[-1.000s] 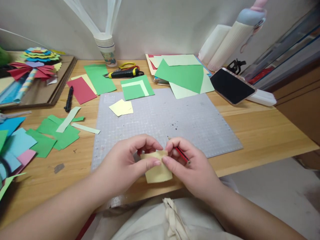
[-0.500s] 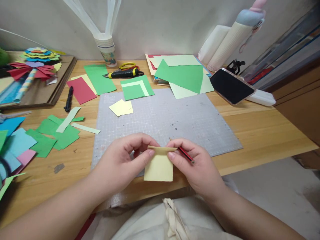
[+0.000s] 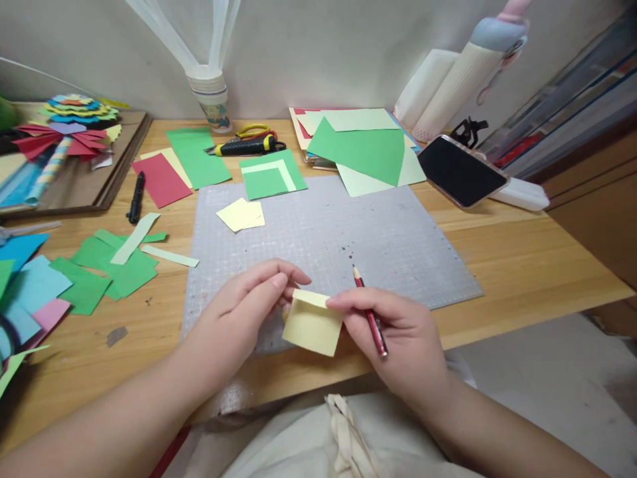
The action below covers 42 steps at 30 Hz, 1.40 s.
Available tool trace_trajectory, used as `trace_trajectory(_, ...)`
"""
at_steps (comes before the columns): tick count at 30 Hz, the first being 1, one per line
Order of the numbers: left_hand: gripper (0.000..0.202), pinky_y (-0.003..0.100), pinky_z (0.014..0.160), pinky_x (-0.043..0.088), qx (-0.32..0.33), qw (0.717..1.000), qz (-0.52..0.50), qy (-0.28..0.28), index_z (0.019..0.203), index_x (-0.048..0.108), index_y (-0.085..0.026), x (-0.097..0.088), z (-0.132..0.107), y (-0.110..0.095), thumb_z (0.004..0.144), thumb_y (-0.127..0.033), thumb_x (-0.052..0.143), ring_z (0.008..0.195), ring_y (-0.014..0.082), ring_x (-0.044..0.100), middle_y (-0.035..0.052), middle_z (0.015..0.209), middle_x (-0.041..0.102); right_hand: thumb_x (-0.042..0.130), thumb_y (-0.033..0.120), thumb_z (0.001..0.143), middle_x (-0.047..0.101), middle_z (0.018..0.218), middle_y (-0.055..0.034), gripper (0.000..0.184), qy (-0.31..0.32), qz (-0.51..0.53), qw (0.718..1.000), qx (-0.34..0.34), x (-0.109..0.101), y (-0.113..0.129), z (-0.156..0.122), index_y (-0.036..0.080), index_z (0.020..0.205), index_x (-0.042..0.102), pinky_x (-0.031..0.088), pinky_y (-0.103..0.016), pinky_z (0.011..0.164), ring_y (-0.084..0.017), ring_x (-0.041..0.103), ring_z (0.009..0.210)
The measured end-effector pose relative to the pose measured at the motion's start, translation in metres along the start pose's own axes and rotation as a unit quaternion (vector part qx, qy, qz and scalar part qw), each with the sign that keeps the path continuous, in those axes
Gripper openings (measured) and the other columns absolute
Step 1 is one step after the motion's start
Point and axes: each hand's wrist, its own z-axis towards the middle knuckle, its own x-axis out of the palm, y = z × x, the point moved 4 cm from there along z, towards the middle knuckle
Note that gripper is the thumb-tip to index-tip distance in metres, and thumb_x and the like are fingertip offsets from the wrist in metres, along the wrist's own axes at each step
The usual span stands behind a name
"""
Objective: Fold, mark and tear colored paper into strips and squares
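A small piece of pale yellow paper (image 3: 312, 328) with a folded strip along its top edge is pinched at its upper right corner by my right hand (image 3: 398, 332). The same hand also carries a red-and-black pencil (image 3: 375, 330), lying across the fingers with its sharpened tip toward the far side. My left hand (image 3: 249, 302) is at the paper's left edge, thumb lifted off and index finger stretched out. Its lower fingers are partly hidden by the paper, so contact there is unclear. Beneath lies a grey cutting mat (image 3: 398, 245).
Yellow paper pieces (image 3: 242, 215) lie on the mat. Green scraps (image 3: 119, 265) and a black pen (image 3: 136, 198) are at left. A utility knife (image 3: 246, 145), paper cup (image 3: 215, 109) and stacked sheets (image 3: 363, 149) stand behind. To the right are a phone (image 3: 462, 171) and bottle (image 3: 458, 83).
My left thumb has come off the yellow paper. The paper has tilted, its top strip now folded toward me. In my right hand the pencil has swung so its tip shows.
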Motion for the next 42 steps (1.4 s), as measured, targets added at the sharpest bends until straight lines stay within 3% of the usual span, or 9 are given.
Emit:
trace_trajectory(4, 0.027, 0.020, 0.057, 0.041, -0.041, 0.996, -0.009, 0.076, 0.090, 0.064, -0.022, 0.007, 0.000, 0.003, 0.080, -0.047, 0.063, 0.067, 0.0107, 0.053, -0.0027, 0.074, 0.061, 0.055, 0.001, 0.081, 0.071, 0.070, 0.0018, 0.029, 0.034, -0.060, 0.992, -0.105, 0.002, 0.008, -0.005, 0.021, 0.095, 0.070, 0.050, -0.018, 0.057, -0.008, 0.064, 0.061)
trace_trajectory(7, 0.028, 0.022, 0.059, 0.044, -0.063, 0.991, -0.046, 0.110, 0.091, 0.063, -0.021, 0.010, 0.000, 0.004, 0.079, -0.046, 0.067, 0.068, 0.0117, 0.056, -0.0015, 0.077, 0.063, 0.050, 0.001, 0.083, 0.071, 0.076, 0.0008, 0.031, 0.032, -0.067, 0.991, -0.112, 0.001, 0.010, -0.007, 0.020, 0.102, 0.067, 0.052, -0.018, 0.060, -0.009, 0.066, 0.066)
trace_trajectory(12, 0.023, 0.024, 0.061, 0.044, -0.003, 0.998, 0.057, 0.041, 0.089, 0.067, -0.022, 0.004, 0.000, 0.001, 0.077, -0.041, 0.068, 0.072, 0.0135, 0.057, -0.0005, 0.078, 0.065, 0.053, 0.015, 0.087, 0.071, 0.091, 0.0000, 0.024, 0.016, -0.006, 1.000, -0.001, -0.001, 0.006, -0.005, 0.023, 0.109, 0.060, 0.055, -0.020, 0.065, -0.010, 0.067, 0.073)
trace_trajectory(17, 0.015, 0.024, 0.064, 0.046, 0.056, 0.991, 0.119, 0.021, 0.085, 0.067, -0.023, 0.004, -0.002, -0.006, 0.078, -0.036, 0.065, 0.073, 0.0137, 0.059, -0.0020, 0.078, 0.067, 0.057, 0.025, 0.089, 0.054, 0.059, 0.0053, 0.007, 0.087, -0.076, 0.991, 0.062, 0.006, 0.003, -0.001, 0.022, 0.084, 0.061, 0.041, -0.020, 0.047, -0.008, 0.049, 0.049)
trace_trajectory(20, 0.015, 0.024, 0.063, 0.046, 0.071, 0.988, 0.133, 0.029, 0.081, 0.066, -0.023, 0.005, -0.003, -0.009, 0.081, -0.037, 0.063, 0.072, 0.0129, 0.059, -0.0029, 0.076, 0.067, 0.053, 0.024, 0.091, 0.049, 0.057, 0.0059, 0.014, 0.093, -0.088, 0.991, 0.048, 0.006, 0.003, 0.000, 0.021, 0.079, 0.059, 0.037, -0.021, 0.047, -0.007, 0.043, 0.048)
trace_trajectory(26, 0.017, 0.021, 0.058, 0.044, 0.082, 0.984, 0.154, 0.036, 0.075, 0.065, -0.021, 0.007, -0.004, -0.011, 0.084, -0.035, 0.060, 0.063, 0.0105, 0.058, -0.0044, 0.068, 0.066, 0.052, 0.021, 0.091, 0.054, 0.062, 0.0048, 0.008, 0.102, -0.099, 0.989, 0.039, 0.007, 0.004, -0.001, 0.022, 0.087, 0.060, 0.039, -0.022, 0.051, -0.009, 0.048, 0.052)
trace_trajectory(32, 0.012, 0.021, 0.064, 0.046, 0.133, 0.974, 0.177, 0.051, 0.076, 0.066, -0.022, 0.009, -0.005, -0.006, 0.084, -0.029, 0.062, 0.069, 0.0099, 0.063, -0.0045, 0.075, 0.070, 0.051, 0.012, 0.083, 0.056, 0.063, 0.0013, 0.013, 0.093, -0.219, 0.967, -0.090, 0.011, 0.015, 0.001, 0.018, 0.080, 0.061, 0.039, -0.028, 0.058, -0.012, 0.051, 0.057)
trace_trajectory(36, 0.010, 0.022, 0.066, 0.047, 0.185, 0.964, 0.183, 0.049, 0.077, 0.066, -0.021, 0.010, -0.008, -0.008, 0.085, -0.024, 0.061, 0.072, 0.0103, 0.064, -0.0029, 0.077, 0.070, 0.050, 0.006, 0.074, 0.049, 0.056, 0.0014, 0.018, 0.088, -0.272, 0.947, -0.143, 0.011, 0.017, 0.001, 0.018, 0.074, 0.063, 0.036, -0.029, 0.054, -0.013, 0.047, 0.053)
trace_trajectory(42, 0.013, 0.022, 0.063, 0.046, 0.141, 0.975, 0.173, 0.017, 0.074, 0.065, -0.021, 0.003, -0.009, -0.013, 0.085, -0.028, 0.062, 0.068, 0.0103, 0.063, -0.0029, 0.073, 0.070, 0.051, 0.006, 0.075, 0.062, 0.065, 0.0004, 0.021, 0.013, -0.263, 0.959, -0.104, -0.012, 0.005, 0.001, 0.023, 0.081, 0.062, 0.042, -0.029, 0.056, -0.015, 0.057, 0.058)
